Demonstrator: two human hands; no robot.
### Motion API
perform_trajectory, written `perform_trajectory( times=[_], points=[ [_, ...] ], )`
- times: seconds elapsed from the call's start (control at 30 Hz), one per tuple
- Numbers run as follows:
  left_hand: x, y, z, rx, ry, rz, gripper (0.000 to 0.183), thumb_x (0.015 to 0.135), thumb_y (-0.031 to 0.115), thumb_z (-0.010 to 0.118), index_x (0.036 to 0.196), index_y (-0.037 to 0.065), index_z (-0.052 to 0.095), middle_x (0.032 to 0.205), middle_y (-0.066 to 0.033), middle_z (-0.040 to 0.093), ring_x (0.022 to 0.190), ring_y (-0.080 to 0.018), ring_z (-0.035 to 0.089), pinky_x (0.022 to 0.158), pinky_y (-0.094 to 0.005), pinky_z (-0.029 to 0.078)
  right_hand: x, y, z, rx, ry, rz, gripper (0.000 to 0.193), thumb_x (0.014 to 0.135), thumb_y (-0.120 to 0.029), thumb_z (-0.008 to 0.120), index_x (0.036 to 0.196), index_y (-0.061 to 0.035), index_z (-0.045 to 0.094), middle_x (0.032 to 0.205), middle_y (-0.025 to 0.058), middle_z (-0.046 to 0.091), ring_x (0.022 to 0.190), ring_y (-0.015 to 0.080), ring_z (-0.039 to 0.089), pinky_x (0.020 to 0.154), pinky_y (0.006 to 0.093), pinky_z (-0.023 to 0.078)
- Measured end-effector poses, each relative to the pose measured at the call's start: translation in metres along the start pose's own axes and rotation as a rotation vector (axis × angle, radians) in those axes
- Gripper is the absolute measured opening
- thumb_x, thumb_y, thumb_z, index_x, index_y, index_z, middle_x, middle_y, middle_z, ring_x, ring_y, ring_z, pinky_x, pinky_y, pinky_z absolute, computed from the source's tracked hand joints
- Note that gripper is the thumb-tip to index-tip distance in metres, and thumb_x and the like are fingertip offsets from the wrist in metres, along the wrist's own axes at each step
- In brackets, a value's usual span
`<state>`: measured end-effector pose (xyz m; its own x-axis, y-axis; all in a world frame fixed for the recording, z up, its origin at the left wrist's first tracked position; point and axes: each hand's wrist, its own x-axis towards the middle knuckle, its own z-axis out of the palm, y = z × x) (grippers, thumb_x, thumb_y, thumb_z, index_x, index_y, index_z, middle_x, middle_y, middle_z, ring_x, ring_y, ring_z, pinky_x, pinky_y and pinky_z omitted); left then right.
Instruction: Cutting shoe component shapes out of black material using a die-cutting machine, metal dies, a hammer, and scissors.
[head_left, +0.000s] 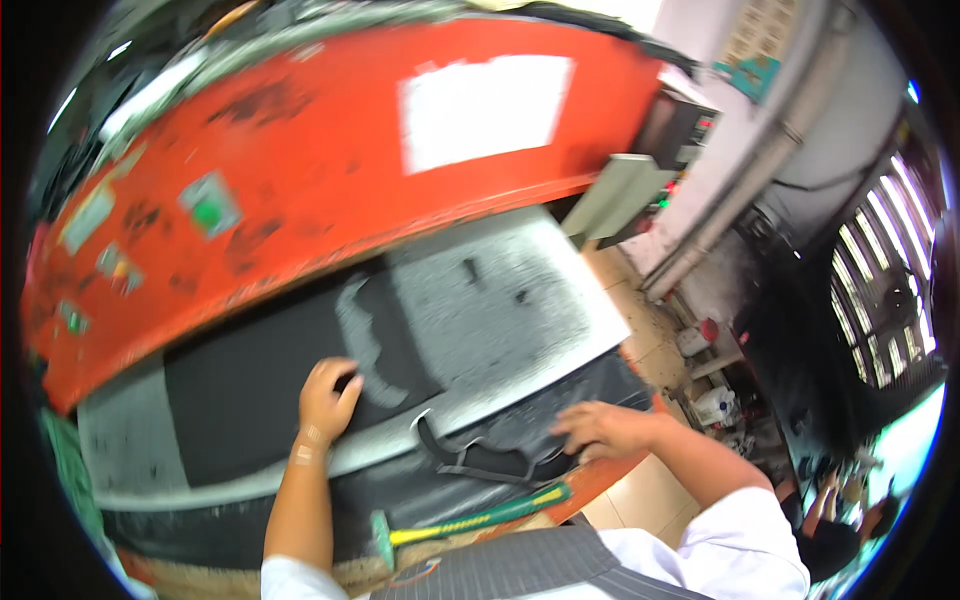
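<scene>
A black sheet lies on the worn white-grey cutting board. A wavy, curved cut-out in the sheet shows the grey below. My left hand rests on the sheet beside this cut-out, fingers bent, with a gap between thumb and forefinger. Nearer me, a curved cutting die with a thin metal edge sits on the black front covering. The fingers of my right hand are apart and close to the die's right end; whether they touch it I cannot tell.
A hammer with a green and yellow handle lies along the front edge. Behind the board rises a large orange machine beam with a white paper on it. At right stand a control box and a wall pipe. Another person is at far right.
</scene>
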<state>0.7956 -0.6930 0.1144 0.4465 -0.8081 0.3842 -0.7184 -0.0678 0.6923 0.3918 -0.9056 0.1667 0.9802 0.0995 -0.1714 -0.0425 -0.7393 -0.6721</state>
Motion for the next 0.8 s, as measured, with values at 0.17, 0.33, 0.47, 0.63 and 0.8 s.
perform_trajectory(
  times=[0.17,0.33,0.47,0.63,0.8],
  points=[
    [-0.055,0.021,0.02,0.242,-0.217,0.158,0.065,0.077,0.039,0.07,0.126,-0.002,0.054,0.123,-0.0194,0.058,0.114,-0.0369,0.054,0.1,-0.0475,0.04,-0.009,0.109,-0.136,0.019,0.572,0.316,0.038,0.085,-0.023,0.071,0.118,-0.0078,0.062,0.127,0.0109,0.059,0.117,0.0287,0.055,0.101,0.0401,0.042],
    [-0.091,0.079,0.056,0.3,-0.287,-0.053,0.088,0.081,0.053,0.067,0.139,-0.006,0.037,0.139,-0.0269,0.042,0.131,-0.0393,0.039,0.11,-0.0477,0.027,-0.058,0.254,-0.295,-0.068,1.545,0.573,0.035,0.09,-0.027,0.063,0.115,-0.0037,0.061,0.104,0.0175,0.066,0.1,0.0293,0.064,0.088,0.0363,0.049],
    [-0.109,0.083,0.077,0.213,-0.142,-0.276,0.094,0.083,0.052,0.066,0.146,-0.005,0.026,0.149,-0.0268,0.029,0.137,-0.0427,0.029,0.113,-0.0484,0.022,-0.086,0.341,-0.358,-0.114,1.736,0.723,0.04,0.089,-0.026,0.062,0.123,-0.0053,0.058,0.108,0.0205,0.065,0.104,0.0354,0.062,0.092,0.0409,0.047],
    [-0.113,0.083,0.077,0.259,-0.112,-0.325,0.092,0.083,0.051,0.066,0.145,-0.005,0.028,0.148,-0.0271,0.03,0.136,-0.0423,0.03,0.113,-0.0475,0.022,-0.054,0.374,-0.376,-0.204,1.728,0.763,0.041,0.086,-0.021,0.067,0.123,-0.0031,0.059,0.112,0.0192,0.066,0.103,0.0303,0.065,0.091,0.0353,0.048],
    [-0.116,0.089,0.077,0.233,-0.075,-0.371,0.092,0.082,0.05,0.068,0.145,-0.005,0.029,0.147,-0.0262,0.033,0.136,-0.0406,0.032,0.113,-0.0463,0.023,-0.052,0.379,-0.374,-0.258,1.826,0.673,0.031,0.079,-0.014,0.072,0.108,-0.0029,0.067,0.104,0.0177,0.067,0.099,0.0323,0.065,0.088,0.0378,0.05]
  ],
)
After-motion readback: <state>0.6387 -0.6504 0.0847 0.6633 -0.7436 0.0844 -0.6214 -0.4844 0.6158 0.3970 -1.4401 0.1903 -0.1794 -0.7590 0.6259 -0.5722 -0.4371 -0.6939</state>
